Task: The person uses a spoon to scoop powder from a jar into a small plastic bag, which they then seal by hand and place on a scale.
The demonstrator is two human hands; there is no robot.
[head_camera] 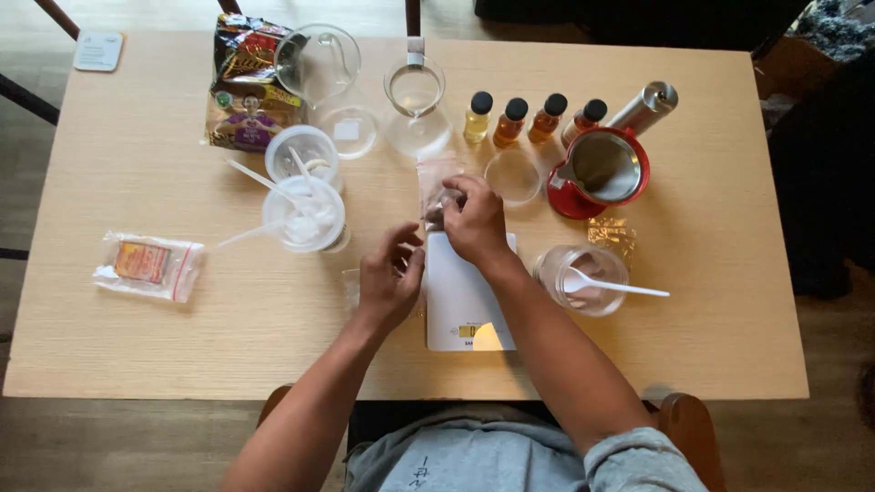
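My right hand [474,221] is closed around a small clear plastic pouch [436,178] that it holds over the far end of a white digital kitchen scale [460,305]. My left hand [390,278] hovers just left of the scale, fingers curled, thumb and fingertips close to the pouch's lower edge. I cannot tell whether the left fingers pinch the pouch. A small clear dish [512,175] sits just right of the pouch.
On the wooden table [137,328] stand two plastic cups with spoons [303,214], a glass cup with a white spoon [583,278], a red pot [597,171], several small bottles [533,118], glass jugs [415,96], a snack bag [246,87] and a sachet [148,264].
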